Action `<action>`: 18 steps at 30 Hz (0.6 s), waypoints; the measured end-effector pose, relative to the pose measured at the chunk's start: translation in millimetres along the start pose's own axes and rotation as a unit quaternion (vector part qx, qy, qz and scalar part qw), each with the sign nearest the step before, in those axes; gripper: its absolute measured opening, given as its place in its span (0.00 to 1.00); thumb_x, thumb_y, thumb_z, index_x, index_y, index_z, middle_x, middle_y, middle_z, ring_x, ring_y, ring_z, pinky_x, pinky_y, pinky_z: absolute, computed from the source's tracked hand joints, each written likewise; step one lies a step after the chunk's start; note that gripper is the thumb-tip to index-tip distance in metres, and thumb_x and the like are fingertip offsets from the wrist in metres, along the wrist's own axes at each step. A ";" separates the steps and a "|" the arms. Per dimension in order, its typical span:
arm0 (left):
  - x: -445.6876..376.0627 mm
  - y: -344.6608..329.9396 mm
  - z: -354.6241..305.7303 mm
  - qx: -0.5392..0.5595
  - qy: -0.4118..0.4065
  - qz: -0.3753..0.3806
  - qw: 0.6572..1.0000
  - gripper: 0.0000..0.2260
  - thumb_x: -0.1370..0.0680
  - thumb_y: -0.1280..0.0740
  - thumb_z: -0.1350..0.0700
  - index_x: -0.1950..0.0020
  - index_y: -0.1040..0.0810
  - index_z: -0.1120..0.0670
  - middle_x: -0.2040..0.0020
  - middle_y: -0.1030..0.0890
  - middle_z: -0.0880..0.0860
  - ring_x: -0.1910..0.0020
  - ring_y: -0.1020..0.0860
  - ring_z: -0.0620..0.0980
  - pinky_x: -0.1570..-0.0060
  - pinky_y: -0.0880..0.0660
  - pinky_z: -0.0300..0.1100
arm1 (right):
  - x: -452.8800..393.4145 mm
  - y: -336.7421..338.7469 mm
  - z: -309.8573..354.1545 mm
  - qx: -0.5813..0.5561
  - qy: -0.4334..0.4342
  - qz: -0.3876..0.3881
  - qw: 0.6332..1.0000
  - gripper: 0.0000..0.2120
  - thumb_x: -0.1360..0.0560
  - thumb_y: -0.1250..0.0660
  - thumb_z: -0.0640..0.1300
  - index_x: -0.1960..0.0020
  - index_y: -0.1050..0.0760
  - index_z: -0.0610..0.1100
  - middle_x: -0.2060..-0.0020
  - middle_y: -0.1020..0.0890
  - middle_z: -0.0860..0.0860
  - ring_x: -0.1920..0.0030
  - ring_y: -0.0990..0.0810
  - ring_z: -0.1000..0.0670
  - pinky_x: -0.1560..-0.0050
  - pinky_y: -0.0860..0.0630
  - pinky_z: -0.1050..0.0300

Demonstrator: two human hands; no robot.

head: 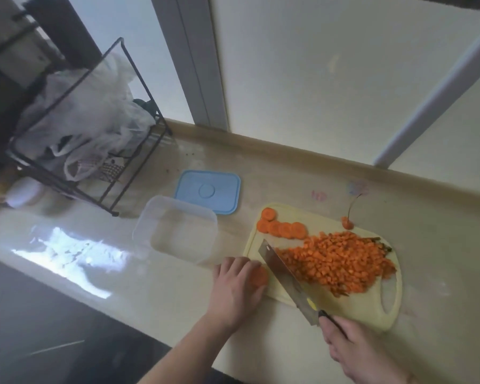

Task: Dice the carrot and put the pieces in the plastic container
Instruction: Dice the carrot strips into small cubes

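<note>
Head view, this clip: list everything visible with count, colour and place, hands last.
diced carrot: one heap, orange, on the board's middle and right
carrot slices: about five, orange, board's far left corner
carrot end: one, orange, board's far edge
cutting board: one, pale yellow, counter right
plastic container: one, clear, empty, left of the board
lid: one, blue, behind the container
wire rack: one, black, far left, holding plastic bags
knife: one, steel blade, black handle, over the board
left hand: holds a carrot piece at the board's left edge
right hand: grips the knife handle
</note>
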State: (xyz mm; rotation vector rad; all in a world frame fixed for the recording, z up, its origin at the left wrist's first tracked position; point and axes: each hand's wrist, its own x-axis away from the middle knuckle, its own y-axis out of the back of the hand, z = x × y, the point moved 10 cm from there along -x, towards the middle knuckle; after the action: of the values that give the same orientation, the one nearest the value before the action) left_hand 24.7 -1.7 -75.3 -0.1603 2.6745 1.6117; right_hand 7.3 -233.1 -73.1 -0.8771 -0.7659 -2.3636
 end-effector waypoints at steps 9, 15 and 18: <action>8.0 -10.1 -31.9 0.010 0.009 -0.065 0.998 0.19 0.28 0.31 0.40 0.39 0.26 0.43 0.44 0.22 0.44 0.45 0.27 0.51 0.48 0.28 0.50 | -16.8 37.8 15.4 0.088 0.072 0.020 0.993 0.21 0.22 0.40 0.58 0.63 0.28 0.41 0.77 0.27 0.52 0.75 0.29 0.57 0.70 0.33 0.62; 15.8 -5.0 -59.7 0.053 -0.127 -0.133 0.981 0.06 0.23 0.27 0.59 0.47 0.19 0.57 0.46 0.21 0.52 0.49 0.24 0.54 0.46 0.26 0.45 | -16.9 35.3 11.7 0.138 0.095 -0.017 0.986 0.12 0.23 0.42 0.60 0.61 0.27 0.57 0.68 0.20 0.62 0.66 0.22 0.56 0.61 0.29 0.58; 10.6 -10.3 -59.3 0.069 -0.125 -0.128 0.982 0.04 0.22 0.27 0.62 0.49 0.16 0.60 0.48 0.18 0.54 0.49 0.23 0.55 0.46 0.24 0.43 | -17.0 29.4 9.8 0.140 0.109 -0.013 0.984 0.12 0.26 0.43 0.65 0.58 0.30 0.58 0.66 0.20 0.60 0.66 0.22 0.54 0.58 0.26 0.53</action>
State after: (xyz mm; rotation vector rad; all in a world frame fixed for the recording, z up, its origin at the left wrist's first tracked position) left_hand 17.5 -59.6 -57.2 -0.2680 2.4471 1.2762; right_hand 40.9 -243.4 -69.2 -0.4849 -0.9910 -2.2524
